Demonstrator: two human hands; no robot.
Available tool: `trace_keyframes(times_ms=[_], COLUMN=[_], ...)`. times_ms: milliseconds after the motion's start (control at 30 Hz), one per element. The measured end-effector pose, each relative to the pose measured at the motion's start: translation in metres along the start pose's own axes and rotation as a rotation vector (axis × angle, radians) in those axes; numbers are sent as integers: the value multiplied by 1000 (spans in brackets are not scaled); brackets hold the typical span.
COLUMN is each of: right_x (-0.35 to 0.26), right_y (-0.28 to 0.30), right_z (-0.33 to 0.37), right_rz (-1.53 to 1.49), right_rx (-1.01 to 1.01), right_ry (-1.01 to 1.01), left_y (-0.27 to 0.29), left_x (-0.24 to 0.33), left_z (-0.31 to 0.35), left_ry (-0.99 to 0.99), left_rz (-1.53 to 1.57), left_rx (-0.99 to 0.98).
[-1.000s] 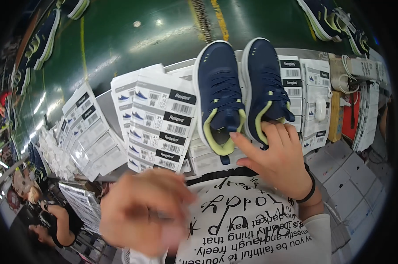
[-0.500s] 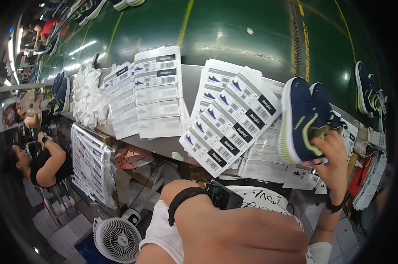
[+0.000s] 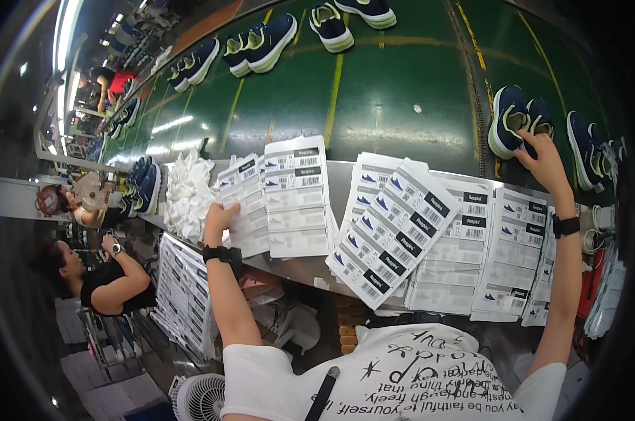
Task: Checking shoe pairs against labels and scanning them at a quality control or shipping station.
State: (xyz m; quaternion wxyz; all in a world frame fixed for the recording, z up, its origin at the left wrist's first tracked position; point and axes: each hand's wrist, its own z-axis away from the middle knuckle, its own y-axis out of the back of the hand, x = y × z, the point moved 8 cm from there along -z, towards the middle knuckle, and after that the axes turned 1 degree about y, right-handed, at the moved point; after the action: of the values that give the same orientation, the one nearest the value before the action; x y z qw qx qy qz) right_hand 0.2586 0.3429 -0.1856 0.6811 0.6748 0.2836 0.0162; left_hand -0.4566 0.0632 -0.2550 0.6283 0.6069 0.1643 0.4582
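At the right, my right hand reaches over the green surface with fingers and thumb at the heel of a navy shoe with a pale green lining. Its mate stands close beside it. My left hand is at the left edge of a stack of printed label sheets, its fingers curled. Whatever is in those fingers, if anything, is hidden. A heap of crumpled white paper lies just left of that hand.
More label sheets overlap along the metal table. Beyond it, a green conveyor belt carries several navy shoes. Another pair stands at the far right. A co-worker sits at the left near a plastic-wrapped label stack; a white fan is below.
The shoes in my right hand have moved away from me onto the green belt. My left arm has swung from the front of my body to the label sheets at the left. The view has shifted.
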Motion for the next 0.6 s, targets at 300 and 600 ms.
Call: trace_keyframes(times_ms=[300, 600], right_x=[-49, -171], right_y=[37, 86], right_z=[43, 89], right_rz=[-457, -754], right_rx=[95, 260], right_ry=[70, 446], left_y=[68, 134], left_x=[39, 218], left_z=[39, 200], left_ry=[3, -630], left_rz=[273, 730], left_rx=[-25, 377])
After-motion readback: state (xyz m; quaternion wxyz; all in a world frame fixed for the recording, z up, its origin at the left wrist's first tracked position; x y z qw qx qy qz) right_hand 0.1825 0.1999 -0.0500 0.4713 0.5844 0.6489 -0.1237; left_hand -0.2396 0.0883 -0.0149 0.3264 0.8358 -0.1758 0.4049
